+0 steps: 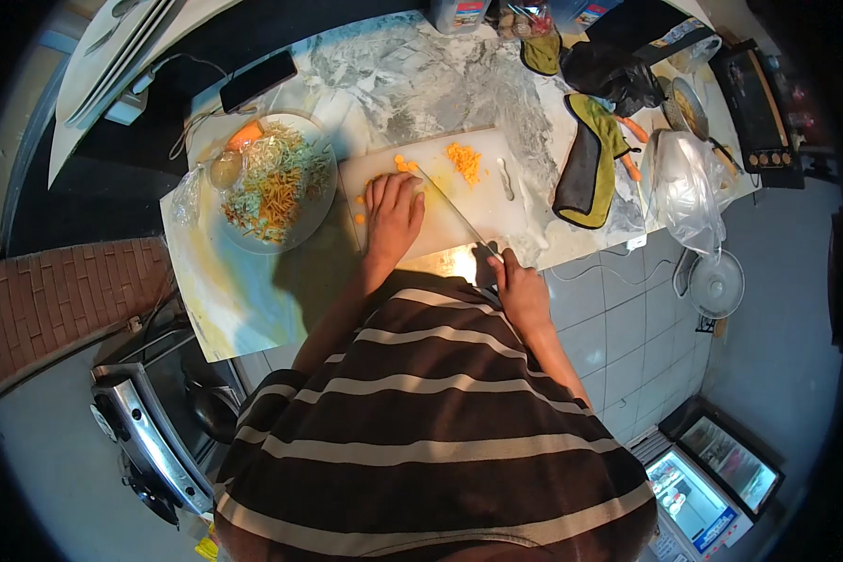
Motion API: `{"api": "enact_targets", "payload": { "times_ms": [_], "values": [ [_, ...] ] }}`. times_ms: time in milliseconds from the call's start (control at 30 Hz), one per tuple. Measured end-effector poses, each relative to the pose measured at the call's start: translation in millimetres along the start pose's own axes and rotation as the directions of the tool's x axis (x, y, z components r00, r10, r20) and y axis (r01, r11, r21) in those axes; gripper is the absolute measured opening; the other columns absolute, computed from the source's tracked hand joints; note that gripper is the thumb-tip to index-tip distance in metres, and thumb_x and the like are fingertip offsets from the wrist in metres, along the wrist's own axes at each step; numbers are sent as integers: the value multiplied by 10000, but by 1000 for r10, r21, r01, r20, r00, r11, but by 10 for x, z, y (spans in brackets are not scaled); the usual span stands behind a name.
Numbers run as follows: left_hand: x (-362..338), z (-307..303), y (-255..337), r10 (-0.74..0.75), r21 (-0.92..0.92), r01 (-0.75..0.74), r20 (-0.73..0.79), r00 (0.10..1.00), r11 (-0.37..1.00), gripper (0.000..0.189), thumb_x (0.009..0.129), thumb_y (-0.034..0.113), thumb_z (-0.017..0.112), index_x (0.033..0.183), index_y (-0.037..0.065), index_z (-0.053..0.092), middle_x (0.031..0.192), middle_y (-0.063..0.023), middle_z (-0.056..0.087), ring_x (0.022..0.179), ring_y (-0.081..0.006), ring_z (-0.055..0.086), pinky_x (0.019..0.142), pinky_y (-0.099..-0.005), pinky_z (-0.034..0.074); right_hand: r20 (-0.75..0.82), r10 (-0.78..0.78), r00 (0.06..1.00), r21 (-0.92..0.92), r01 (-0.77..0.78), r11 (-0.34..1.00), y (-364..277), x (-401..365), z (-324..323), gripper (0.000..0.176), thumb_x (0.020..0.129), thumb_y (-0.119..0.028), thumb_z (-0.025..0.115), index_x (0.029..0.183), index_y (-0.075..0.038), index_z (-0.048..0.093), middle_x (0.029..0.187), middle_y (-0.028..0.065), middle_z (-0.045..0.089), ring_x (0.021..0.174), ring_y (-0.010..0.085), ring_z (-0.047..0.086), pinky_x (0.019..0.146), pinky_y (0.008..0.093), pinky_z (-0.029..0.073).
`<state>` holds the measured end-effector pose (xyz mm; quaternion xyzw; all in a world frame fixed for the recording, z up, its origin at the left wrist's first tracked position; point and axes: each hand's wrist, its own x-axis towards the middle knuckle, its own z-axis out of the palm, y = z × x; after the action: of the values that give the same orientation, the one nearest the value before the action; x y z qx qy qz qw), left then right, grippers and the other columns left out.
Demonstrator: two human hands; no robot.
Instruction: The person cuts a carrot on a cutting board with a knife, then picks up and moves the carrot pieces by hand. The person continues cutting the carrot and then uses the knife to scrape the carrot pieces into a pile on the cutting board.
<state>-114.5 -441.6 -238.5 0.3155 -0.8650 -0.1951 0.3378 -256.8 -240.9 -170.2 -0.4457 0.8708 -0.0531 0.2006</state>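
My left hand (392,214) lies fingers-down on a white cutting board (478,201), pressing on an orange piece of carrot that it mostly hides. My right hand (518,284) grips the dark handle of a long knife (451,208). Its blade runs up and left across the board and ends beside my left fingertips. Small orange carrot bits (405,165) lie by the blade tip. A pile of diced carrot (465,161) sits further right on the board.
A plate of shredded vegetables (276,183) stands left of the board, with a carrot chunk (244,136) at its rim. An oven mitt (590,164), a clear plastic bag (688,192) and a black phone (258,80) lie on the marble counter (421,80).
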Motion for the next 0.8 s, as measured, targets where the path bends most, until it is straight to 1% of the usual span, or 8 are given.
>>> {"api": "enact_targets", "payload": {
  "times_ms": [33,100,333,600,667,733,767,800],
  "values": [
    [1,-1,9,43,18,-43,1,999,999,323,856,144,635,1166,66,590,1155,-115,562,1125,-312,497,1030,-477,346,0,-3,1000,-1,3,1000,-2,4,-3,350,1013,-414,469,1031,-71,537,676,257,637,663,486,627,572,570,486],
    [13,-14,52,61,40,-62,28,998,997,349,859,173,644,1188,71,586,1184,-116,546,1141,-316,486,1040,-487,332,-76,28,997,-144,-38,989,1,-5,-16,346,1007,-432,474,1008,-89,513,662,196,662,632,408,669,528,506,519],
    [95,-72,166,114,27,-119,132,985,993,453,886,352,648,1275,129,578,1322,-128,456,1227,-332,411,1073,-514,281,-186,41,982,-145,-69,987,61,-85,-115,323,988,-436,510,995,-113,506,686,157,671,603,380,668,500,468,514],
    [329,5,205,182,34,-195,233,955,980,430,887,359,643,1258,150,585,1392,-140,419,1282,-358,375,1113,-523,254,-259,16,966,-164,-60,985,56,-161,-118,330,961,-453,551,964,-124,522,677,107,651,568,343,661,459,434,501],
    [341,10,205,195,41,-212,248,949,976,430,889,364,639,1258,152,582,1401,-143,413,1286,-362,372,1119,-529,247,-248,26,968,-157,-67,985,39,-166,-118,321,963,-443,553,965,-123,524,670,112,652,570,347,660,463,441,500],
    [378,-31,253,181,14,-187,190,965,982,429,885,324,649,1259,128,574,1389,-147,428,1280,-361,388,1102,-513,270,-238,37,971,-152,-75,985,20,-167,-140,313,966,-434,554,965,-123,526,662,116,653,572,351,660,468,449,500],
    [369,-40,238,182,13,-188,192,964,982,429,885,324,649,1259,128,574,1389,-147,428,1280,-361,388,1102,-513,270,-216,51,975,-73,-68,995,7,-169,-163,305,976,-418,545,967,-113,524,649,141,646,583,378,653,481,474,494],
    [349,-64,205,112,-26,-109,159,981,994,441,886,351,647,1252,116,578,1377,-133,438,1260,-349,405,1080,-502,293,-191,62,980,8,-62,998,-1,-172,-169,298,986,-401,536,970,-104,523,637,165,639,595,405,646,494,498,488]
  ]
}}
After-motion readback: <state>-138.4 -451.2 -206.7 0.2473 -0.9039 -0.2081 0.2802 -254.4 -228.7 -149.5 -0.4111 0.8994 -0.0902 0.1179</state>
